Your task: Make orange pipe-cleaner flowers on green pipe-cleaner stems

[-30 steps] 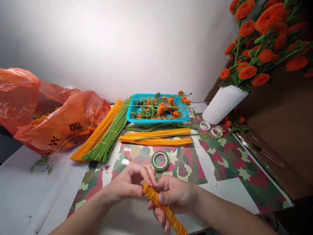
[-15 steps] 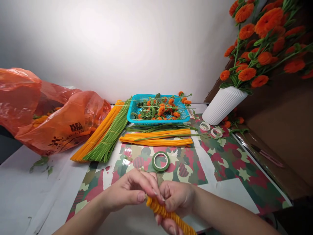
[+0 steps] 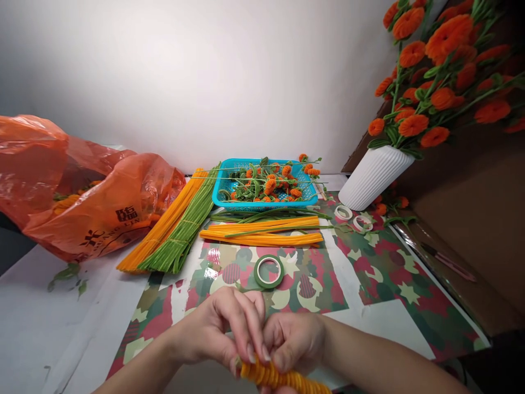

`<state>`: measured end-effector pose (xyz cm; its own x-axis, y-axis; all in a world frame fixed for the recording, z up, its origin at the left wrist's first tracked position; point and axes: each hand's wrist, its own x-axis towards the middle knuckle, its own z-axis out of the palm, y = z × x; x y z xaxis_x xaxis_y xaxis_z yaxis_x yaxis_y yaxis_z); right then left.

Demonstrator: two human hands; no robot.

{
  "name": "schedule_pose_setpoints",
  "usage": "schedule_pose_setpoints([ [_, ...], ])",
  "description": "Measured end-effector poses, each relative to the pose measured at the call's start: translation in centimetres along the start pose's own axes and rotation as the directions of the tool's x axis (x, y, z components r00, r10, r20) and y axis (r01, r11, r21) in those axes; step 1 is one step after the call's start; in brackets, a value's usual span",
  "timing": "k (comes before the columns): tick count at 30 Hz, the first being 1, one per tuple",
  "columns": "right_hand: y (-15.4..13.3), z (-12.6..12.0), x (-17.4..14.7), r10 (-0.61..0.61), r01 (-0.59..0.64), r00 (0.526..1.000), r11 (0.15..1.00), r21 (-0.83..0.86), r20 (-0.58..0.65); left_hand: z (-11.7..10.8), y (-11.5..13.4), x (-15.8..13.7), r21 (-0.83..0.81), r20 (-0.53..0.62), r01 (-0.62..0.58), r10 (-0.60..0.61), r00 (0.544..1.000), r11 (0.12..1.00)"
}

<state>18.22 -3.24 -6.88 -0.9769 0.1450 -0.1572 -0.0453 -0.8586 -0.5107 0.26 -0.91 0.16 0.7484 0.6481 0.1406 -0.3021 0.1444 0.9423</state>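
Note:
A coiled orange-yellow pipe cleaner [image 3: 293, 380] lies between my hands at the bottom of the view, its windings packed side by side like a spring. My left hand [image 3: 225, 328] pinches its left end, thumb below and fingers over the top. My right hand [image 3: 289, 342] grips the middle of the coil, with the thumb on top and fingers partly hidden underneath. The coil's right end runs toward the lower edge of the picture. Just beyond my hands, a roll of green floral tape [image 3: 259, 279] rests flat on the patterned mat [image 3: 324, 298].
A blue basket [image 3: 264, 206] holds orange pipe-cleaner flowers. Orange pipe cleaners [image 3: 164, 219] and green pipe cleaners [image 3: 180, 235] lie bundled left of it. An orange plastic bag [image 3: 94, 213] stands far left. At right are a white vase [image 3: 371, 178], white tape rolls [image 3: 343, 212] and a cutter [image 3: 449, 262].
Both hands have moved slightly down with the coil. My left fingers have come down further over the coil's left end, and less of my right fingers shows below it.

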Motion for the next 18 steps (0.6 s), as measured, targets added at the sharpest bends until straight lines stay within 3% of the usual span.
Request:
schedule_pose_setpoints([
  [4,0.1,0.0,0.1,-0.021,0.021,1.0,1.0,0.009,-0.02,0.3,0.6,-0.1,0.051,-0.036,-0.031,0.033,0.999,0.998],
  [8,0.2,0.0,0.1,-0.113,0.113,0.991,0.994,0.005,-0.067,0.9,1.2,-0.3,-0.077,-0.046,-0.049,0.046,0.998,0.996],
  [12,-0.6,0.5,0.3,-0.122,0.121,0.992,0.992,0.036,0.03,1.1,1.2,-0.4,-0.144,-0.07,-0.046,0.036,0.997,0.988],
  [18,-1.1,0.6,0.3,-0.094,0.092,0.993,0.995,0.03,0.07,1.0,1.0,0.2,-0.081,-0.079,-0.096,0.089,0.993,0.992],
])
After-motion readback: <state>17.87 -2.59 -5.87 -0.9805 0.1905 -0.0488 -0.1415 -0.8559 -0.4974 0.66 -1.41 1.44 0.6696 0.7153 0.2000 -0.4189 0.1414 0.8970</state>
